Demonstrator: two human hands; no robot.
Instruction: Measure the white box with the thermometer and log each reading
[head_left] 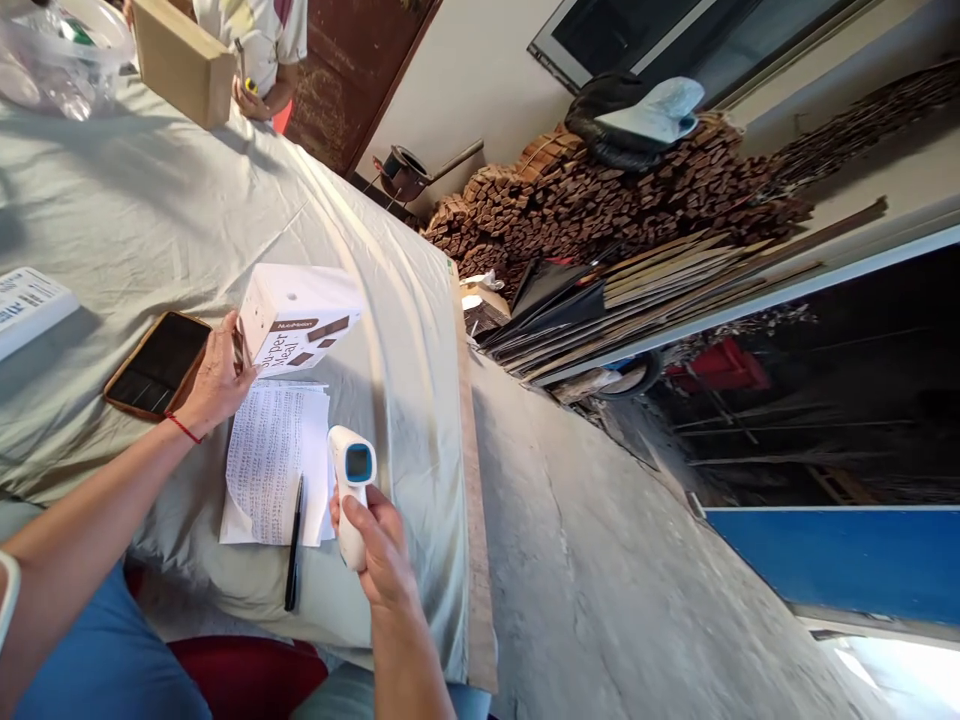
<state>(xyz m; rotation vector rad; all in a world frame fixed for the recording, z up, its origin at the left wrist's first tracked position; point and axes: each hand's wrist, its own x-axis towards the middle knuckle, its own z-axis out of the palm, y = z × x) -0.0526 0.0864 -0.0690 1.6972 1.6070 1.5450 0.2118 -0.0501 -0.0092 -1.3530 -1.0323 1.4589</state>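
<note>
right grip [379, 545] closed round thermometer [351, 490], left hand [214, 380] touching box [300, 315]

Cloth-draped table [150, 220], grey concrete floor [615, 560], stacked timber [615, 190] against a pale wall [480, 80]

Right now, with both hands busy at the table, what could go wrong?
The pen lies half off the paper near the table's near edge; a sleeve could knock it off. The left hand tilts the box beside the phone; a slip could drop it there. The right hand holds the thermometer.
</note>
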